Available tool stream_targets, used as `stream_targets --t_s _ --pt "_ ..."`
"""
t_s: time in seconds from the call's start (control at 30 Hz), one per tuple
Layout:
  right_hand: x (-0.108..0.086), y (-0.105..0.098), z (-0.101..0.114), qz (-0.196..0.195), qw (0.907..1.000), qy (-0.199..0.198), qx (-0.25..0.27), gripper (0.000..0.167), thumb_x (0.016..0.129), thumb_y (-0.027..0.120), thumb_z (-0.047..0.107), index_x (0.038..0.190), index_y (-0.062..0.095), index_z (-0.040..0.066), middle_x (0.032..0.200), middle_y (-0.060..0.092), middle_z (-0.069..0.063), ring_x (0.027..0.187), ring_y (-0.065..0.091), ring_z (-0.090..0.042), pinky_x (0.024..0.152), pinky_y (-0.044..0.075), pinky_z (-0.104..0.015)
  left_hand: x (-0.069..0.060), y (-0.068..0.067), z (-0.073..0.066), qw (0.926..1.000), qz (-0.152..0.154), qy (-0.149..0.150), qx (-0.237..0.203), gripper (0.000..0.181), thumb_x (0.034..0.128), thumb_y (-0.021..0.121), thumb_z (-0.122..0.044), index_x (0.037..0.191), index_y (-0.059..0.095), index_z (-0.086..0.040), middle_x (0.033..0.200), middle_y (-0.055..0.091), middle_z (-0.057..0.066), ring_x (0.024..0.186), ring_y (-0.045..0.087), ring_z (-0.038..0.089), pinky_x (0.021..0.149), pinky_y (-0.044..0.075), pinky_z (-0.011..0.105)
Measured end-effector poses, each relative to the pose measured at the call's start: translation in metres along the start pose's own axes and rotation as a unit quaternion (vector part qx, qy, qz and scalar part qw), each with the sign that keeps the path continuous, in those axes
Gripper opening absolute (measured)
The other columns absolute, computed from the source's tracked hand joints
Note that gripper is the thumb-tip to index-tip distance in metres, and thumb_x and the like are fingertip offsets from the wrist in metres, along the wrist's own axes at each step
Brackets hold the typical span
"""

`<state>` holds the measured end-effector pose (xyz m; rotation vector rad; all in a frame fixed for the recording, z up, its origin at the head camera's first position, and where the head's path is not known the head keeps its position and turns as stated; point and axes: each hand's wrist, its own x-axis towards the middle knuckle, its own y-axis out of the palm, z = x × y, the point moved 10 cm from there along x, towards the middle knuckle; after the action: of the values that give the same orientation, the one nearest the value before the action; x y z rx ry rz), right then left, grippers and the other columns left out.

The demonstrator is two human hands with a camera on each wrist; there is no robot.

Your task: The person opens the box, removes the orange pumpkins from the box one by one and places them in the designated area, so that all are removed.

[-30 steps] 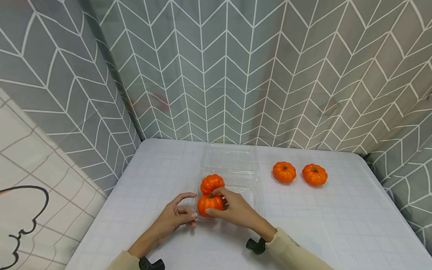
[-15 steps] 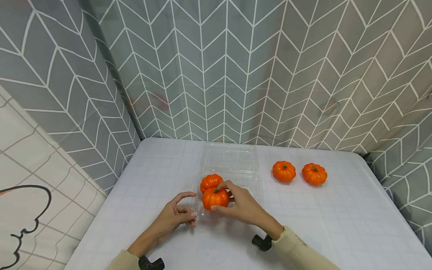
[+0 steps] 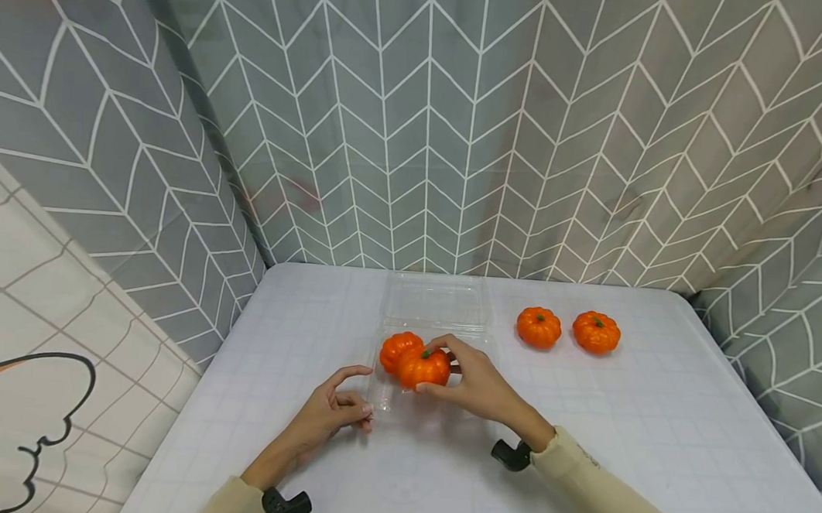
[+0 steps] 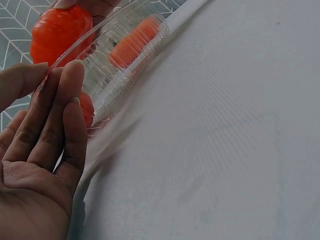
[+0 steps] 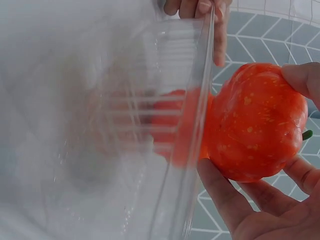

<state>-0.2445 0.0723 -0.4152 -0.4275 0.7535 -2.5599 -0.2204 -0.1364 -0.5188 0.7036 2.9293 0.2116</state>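
In the head view, my right hand (image 3: 481, 384) grips an orange pumpkin (image 3: 427, 370) with a green stem, over the near tray of an open clear plastic container (image 3: 432, 304). A second pumpkin (image 3: 395, 349) lies in that tray, behind and left of the held one. My left hand (image 3: 322, 422) is at the tray's left front corner; in the left wrist view, this hand (image 4: 42, 145) pinches the clear rim between thumb and fingertips. The right wrist view shows the held pumpkin (image 5: 257, 122) above the rim, between thumb and spread fingers.
Two more orange pumpkins, one (image 3: 539, 327) and another (image 3: 596, 332), sit on the white-covered table (image 3: 625, 423) right of the container. A grey patterned curtain (image 3: 452, 135) hangs behind the table's far edge.
My right hand has carried its pumpkin to the right and slightly away from me, off the tray's left front corner. My left hand has stayed in place.
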Motion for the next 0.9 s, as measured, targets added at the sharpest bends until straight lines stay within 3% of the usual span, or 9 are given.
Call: stream_targets --t_s 0.67,0.9 --pt "-0.009 -0.03 -0.013 -0.044 0.999 0.004 -0.008 0.054 0.084 0.089 0.029 0.127 0.059 0.017 0.137 0.061 -0.001 0.122 0.061 -0.023 0.099 0.055 -0.042 -0.002 0.001 -0.003 1.0 0.002 0.009 0.003 0.071 0.0959 0.073 -0.005 0.155 0.034 -0.006 0.092 0.073 0.008 0.078 0.073 0.022 0.085 0.061 0.04" --pt "-0.013 -0.038 -0.018 -0.049 0.9986 0.014 -0.013 0.056 0.083 0.089 0.034 0.127 0.058 0.019 0.138 0.059 -0.001 0.123 0.06 -0.024 0.1 0.054 -0.041 -0.001 0.0 -0.002 0.9999 0.002 0.007 0.008 0.071 0.096 0.073 -0.006 0.155 0.033 -0.006 0.092 0.073 0.008 0.079 0.073 0.022 0.084 0.061 0.04"
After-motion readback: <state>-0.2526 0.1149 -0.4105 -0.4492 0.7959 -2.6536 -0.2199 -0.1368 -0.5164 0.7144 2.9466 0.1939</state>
